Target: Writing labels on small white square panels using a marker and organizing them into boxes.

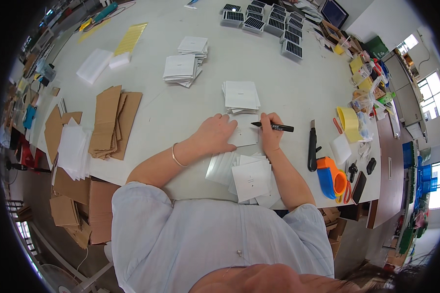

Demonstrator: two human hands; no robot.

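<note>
The right hand (270, 137) holds a black marker (282, 127) crosswise, tip leftward.

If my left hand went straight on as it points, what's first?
Your left hand would probably meet the white card stack just beyond the card at its fingers; depth is unclear.

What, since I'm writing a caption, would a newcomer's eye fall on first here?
At the centre, the grip of the right hand holds a black marker over a white card partly under the left hand. To the right, a bright orange and blue object stands out. Dark gridded panels crowd the far end of the table.
</note>
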